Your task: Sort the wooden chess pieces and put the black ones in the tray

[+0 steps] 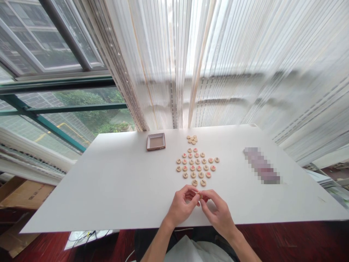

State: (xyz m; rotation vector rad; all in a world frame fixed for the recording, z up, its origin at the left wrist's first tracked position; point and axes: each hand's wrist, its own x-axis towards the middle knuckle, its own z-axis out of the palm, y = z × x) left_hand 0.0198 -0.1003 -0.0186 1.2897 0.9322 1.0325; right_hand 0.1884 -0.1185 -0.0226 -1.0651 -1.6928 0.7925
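Note:
My left hand [183,204] and my right hand [217,208] meet near the table's front edge. Their fingertips pinch one small wooden Chinese chess piece [200,196] between them, mostly covered by the fingers. Just beyond the hands, several round Chinese chess pieces [192,168] lie face up in rough rows, with red or dark characters showing. The closest of these is a dark-marked piece [194,183], almost at the left fingertips. Farther back, a small cluster of plain-looking wooden pieces [192,138] shows no characters that I can make out.
An open shallow box [156,147] with a brown rim stands at the back left of the white table [114,189]. On the right lies a blurred, purplish long object [261,165]. Sheer curtains [231,65] hang along the back edge. Cardboard boxes [25,193] are at the lower left.

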